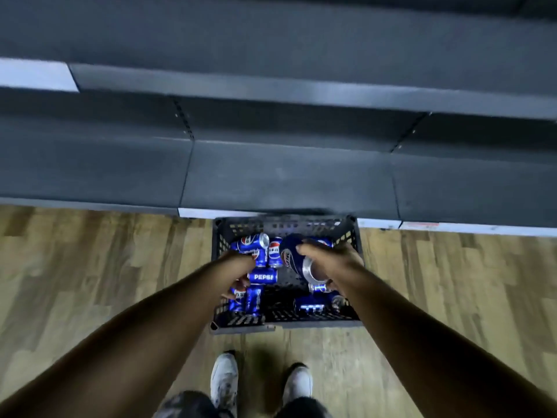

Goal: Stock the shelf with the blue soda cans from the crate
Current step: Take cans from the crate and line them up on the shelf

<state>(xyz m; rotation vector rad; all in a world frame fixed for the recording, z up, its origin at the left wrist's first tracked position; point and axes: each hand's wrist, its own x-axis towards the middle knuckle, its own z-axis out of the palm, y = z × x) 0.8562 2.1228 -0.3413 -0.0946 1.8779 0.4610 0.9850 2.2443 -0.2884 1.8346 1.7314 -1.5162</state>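
Observation:
A dark plastic crate [301, 322] stands on the floor against the shelf's base, with several blue soda cans lying in it, one labelled [265, 276] in the middle. My right hand [331, 260] grips a blue can [291, 257], tilted and raised above the crate's right half. My left hand [235, 267] reaches into the crate's left side, its fingers curled around another blue can [241, 294] that lies among the others. The dark grey bottom shelf [286, 182] behind the crate holds no cans.
A second dark shelf board [301, 95] runs above the bottom one. The floor is wood-patterned [105, 267] on both sides of the crate. My white shoes [224, 378] stand just in front of the crate.

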